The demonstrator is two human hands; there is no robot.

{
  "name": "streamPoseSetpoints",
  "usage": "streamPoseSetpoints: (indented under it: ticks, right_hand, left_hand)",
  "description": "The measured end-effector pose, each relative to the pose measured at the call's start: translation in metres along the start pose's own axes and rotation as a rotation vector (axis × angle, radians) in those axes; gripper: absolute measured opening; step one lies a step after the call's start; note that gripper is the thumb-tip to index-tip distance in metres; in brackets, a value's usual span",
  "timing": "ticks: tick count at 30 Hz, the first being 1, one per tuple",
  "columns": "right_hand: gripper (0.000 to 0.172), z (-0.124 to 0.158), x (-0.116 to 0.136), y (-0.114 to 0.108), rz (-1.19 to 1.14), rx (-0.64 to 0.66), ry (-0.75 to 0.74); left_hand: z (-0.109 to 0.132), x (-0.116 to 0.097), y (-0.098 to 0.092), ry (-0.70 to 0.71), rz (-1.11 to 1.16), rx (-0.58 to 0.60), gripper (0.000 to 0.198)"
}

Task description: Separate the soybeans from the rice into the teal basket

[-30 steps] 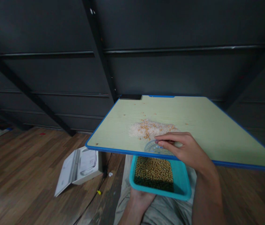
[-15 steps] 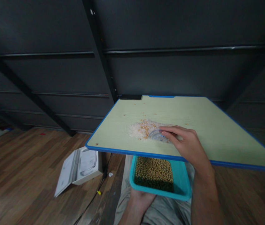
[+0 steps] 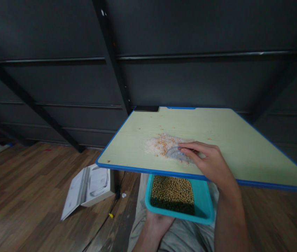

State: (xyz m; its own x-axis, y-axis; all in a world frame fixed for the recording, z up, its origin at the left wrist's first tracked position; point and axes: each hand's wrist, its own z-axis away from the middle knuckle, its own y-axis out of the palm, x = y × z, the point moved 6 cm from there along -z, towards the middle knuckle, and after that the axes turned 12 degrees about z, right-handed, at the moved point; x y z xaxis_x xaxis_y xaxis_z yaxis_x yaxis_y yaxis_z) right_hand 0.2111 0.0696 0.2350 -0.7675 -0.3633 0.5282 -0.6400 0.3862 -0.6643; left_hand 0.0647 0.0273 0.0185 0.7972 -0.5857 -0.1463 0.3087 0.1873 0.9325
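My right hand (image 3: 203, 154) is closed in a pinch on a clear, rounded plastic piece (image 3: 173, 152), whose exact kind I cannot make out. That piece rests against a spread pile of white rice grains (image 3: 150, 145) mixed with yellow beans (image 3: 163, 140) on a pale green tabletop (image 3: 242, 140) with a blue rim. Below the table's near edge, my left hand (image 3: 158, 222) supports a turquoise plastic tray (image 3: 203, 203) from underneath, its fingers hidden. Many tan beans (image 3: 174, 192) fill the tray's left and middle part.
A black flat object (image 3: 146, 109) lies at the table's far left corner. Several stray beans are scattered over the tabletop. On the wooden floor at left are an open white box (image 3: 98, 185) and a black cable (image 3: 102, 225). A dark panelled surface (image 3: 190, 80) rises behind the table.
The plastic piece has shifted very slightly left, and a few beans now show on its near side. My left hand and the tray look unmoved.
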Motion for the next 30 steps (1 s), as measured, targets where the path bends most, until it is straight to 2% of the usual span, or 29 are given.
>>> streamPoseSetpoints:
  ticks: [9, 16, 25, 30]
  right_hand:
    - [0.019, 0.0, 0.007, 0.004, -0.033, 0.076, -0.028]
    - [0.019, 0.002, 0.011, 0.005, -0.047, 0.115, -0.044]
    - [0.019, 0.003, 0.015, 0.009, -0.088, 0.176, -0.056]
    - [0.019, 0.002, 0.017, 0.01, -0.083, 0.166, -0.061]
  left_hand:
    - [-0.001, 0.002, 0.007, -0.036, 0.136, 0.046, 0.034]
    - [-0.001, 0.004, 0.002, -0.046, 0.189, 0.082, 0.033]
    - [-0.003, 0.006, 0.004, -0.067, 0.227, 0.136, 0.033]
    - [-0.005, 0.007, 0.002, -0.061, 0.231, 0.139, 0.032]
